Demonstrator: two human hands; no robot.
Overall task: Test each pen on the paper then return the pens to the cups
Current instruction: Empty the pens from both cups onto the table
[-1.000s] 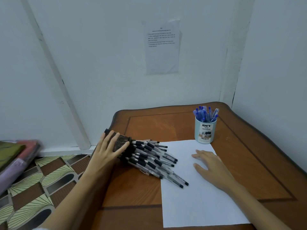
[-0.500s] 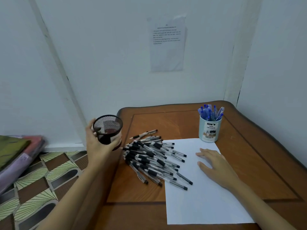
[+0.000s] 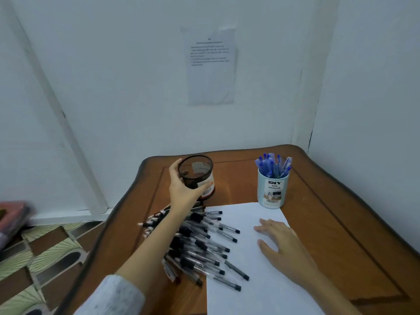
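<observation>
Left hand (image 3: 184, 190) curls around the empty mesh cup (image 3: 198, 172), holding it upright beyond the black pens (image 3: 204, 246) heaped under its wrist, while the right hand (image 3: 280, 244) lies flat, apparently steadying the paper (image 3: 250, 298) for testing

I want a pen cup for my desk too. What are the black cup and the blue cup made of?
Black cup: looks like dark metal wire mesh with a dull finish; you can see through its tiny holes. Blue cup: a smooth, solid pale blue wall with a printed label, probably plastic, though coated card is possible.
</observation>
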